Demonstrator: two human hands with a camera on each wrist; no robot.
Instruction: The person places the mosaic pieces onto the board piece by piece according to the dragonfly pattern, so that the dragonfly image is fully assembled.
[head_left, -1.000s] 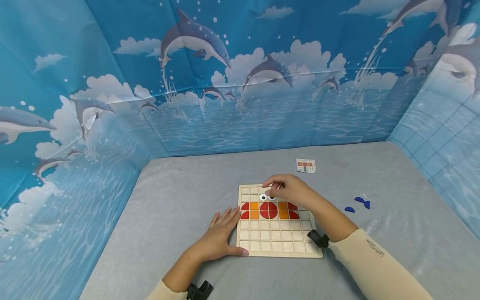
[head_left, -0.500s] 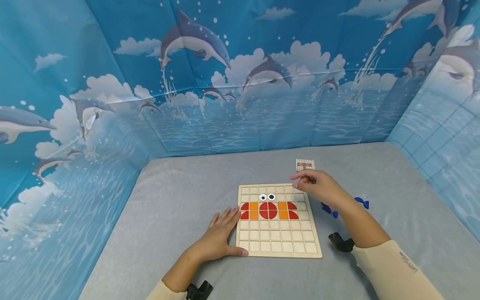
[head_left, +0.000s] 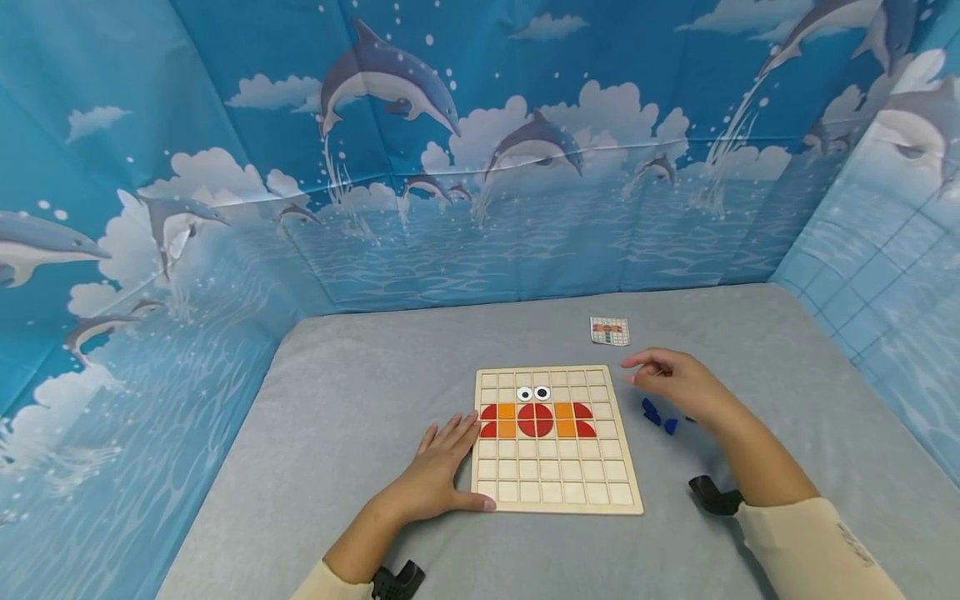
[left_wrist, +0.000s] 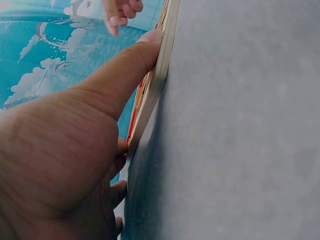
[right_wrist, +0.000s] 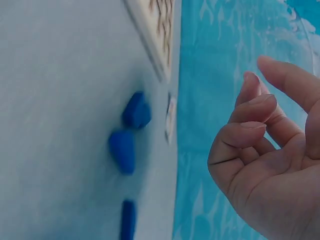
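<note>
My left hand [head_left: 438,475] rests at the left edge of a wooden grid board [head_left: 558,496], fingers extended, thumb on its near edge. Red quarter-circle tiles [head_left: 536,420] form a disc in the board's middle, with orange square tiles [head_left: 507,421] on both sides. More red tiles sit at the outer ends of this row. Two round eye tiles [head_left: 542,392] lie above the disc. Off the board's right side, my right hand [head_left: 682,383] hovers with loosely bent fingers and holds nothing. Below it lie several blue pieces [right_wrist: 122,151], some hidden by the hand in the head view.
A small card [head_left: 610,331] printed with a grid pattern lies beyond the board's far right corner. Grey cloth [head_left: 360,375] covers the table. A blue dolphin-print curtain [head_left: 480,250] hangs behind and along the sides.
My right hand has moved from above the eye tiles rightward off the board, uncovering both eyes. It now hovers near the blue pieces. My left hand stays in place.
</note>
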